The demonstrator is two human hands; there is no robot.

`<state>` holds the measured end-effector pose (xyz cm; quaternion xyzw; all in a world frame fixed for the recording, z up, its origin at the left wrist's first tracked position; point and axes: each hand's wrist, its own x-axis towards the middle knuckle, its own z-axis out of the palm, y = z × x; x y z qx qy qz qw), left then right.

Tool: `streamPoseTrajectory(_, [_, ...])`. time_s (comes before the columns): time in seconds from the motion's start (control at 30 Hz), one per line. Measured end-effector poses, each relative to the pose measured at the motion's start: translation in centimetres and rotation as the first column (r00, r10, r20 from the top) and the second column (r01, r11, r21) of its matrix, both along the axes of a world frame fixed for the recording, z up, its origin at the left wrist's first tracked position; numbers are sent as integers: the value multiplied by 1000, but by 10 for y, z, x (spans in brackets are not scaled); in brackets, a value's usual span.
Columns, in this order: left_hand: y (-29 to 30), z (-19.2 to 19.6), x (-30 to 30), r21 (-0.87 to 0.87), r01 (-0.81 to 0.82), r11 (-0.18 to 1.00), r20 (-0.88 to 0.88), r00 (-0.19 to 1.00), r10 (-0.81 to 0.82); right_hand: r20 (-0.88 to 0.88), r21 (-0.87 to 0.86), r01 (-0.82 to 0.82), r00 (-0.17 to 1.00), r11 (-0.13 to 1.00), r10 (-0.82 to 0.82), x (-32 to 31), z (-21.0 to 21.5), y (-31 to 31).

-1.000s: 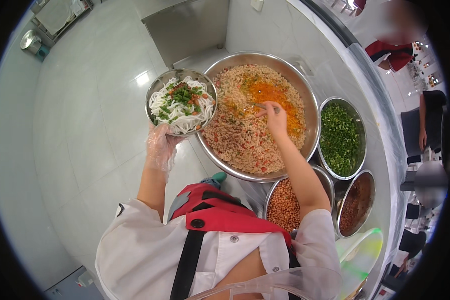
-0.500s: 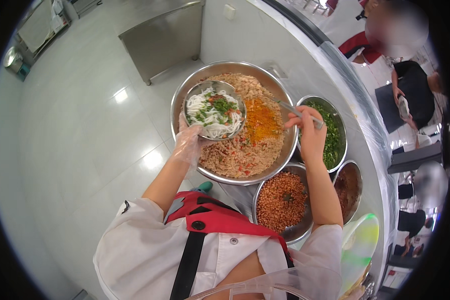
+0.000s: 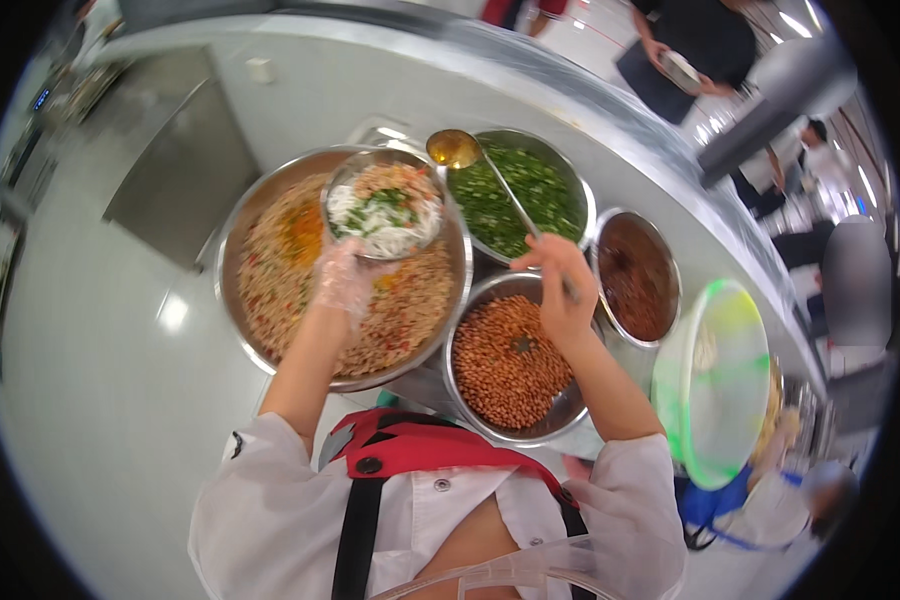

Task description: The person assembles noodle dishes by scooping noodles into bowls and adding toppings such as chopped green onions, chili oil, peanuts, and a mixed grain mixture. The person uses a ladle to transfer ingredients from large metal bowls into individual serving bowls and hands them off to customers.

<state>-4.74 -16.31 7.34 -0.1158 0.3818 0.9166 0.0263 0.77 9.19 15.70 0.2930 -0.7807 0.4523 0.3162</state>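
My left hand [image 3: 340, 280], in a clear plastic glove, grips a small steel bowl [image 3: 433, 178] over the large steel basin [image 3: 232, 290] of minced filling. White noodles [image 3: 402, 238] lie in the bowl, topped with chopped greens and a pinkish-brown heap of mince [image 3: 390, 180]. My bare right hand [image 3: 567, 285] is closed round the handle of a steel ladle [image 3: 507, 190]. Its scoop, coated with yellow-orange oil, hangs beside the bowl, over the near-left rim of a basin of chopped greens [image 3: 540, 195]. Below my right hand stands a basin of reddish-brown peanuts or beans [image 3: 510, 365].
A basin of dark brown sauce [image 3: 635, 290] stands to the right, beside a green-and-white plastic tub [image 3: 715, 390]. A light wall ledge [image 3: 600, 125] curves behind the basins. At left is a steel cabinet [image 3: 185, 180]. Other people are beyond the ledge and at lower right.
The view has turned, so the basins appear farther left. A heap of mince now lies on the noodles. The ladle has left the large basin and moved right, to the greens.
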Motion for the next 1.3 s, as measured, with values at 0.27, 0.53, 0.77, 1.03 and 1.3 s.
streamPoseTrajectory(0.27, [51, 61, -115, -101, 136, 986, 13, 991, -136, 536, -828, 492, 835, 268, 126, 7, -47, 173])
streamPoseTrajectory(0.53, [29, 71, -167, 69, 170, 983, -111, 981, -162, 607, -695, 579, 790, 425, -83, 29, -80, 214])
streamPoseTrajectory(0.77, [-33, 56, -108, 4, 7, 1000, -25, 1000, -7, 680, -644, 389, 686, 659, 259, -35, -81, 87])
streamPoseTrajectory(1.03, [-107, 13, -13, -182, -139, 974, -88, 988, 125, 809, -263, 79, 560, 962, 175, -126, -120, -76])
streamPoseTrajectory(1.3, [-130, -19, 45, -203, -217, 955, 128, 961, 245, 795, -172, 102, 602, 980, 77, -157, -142, -111])
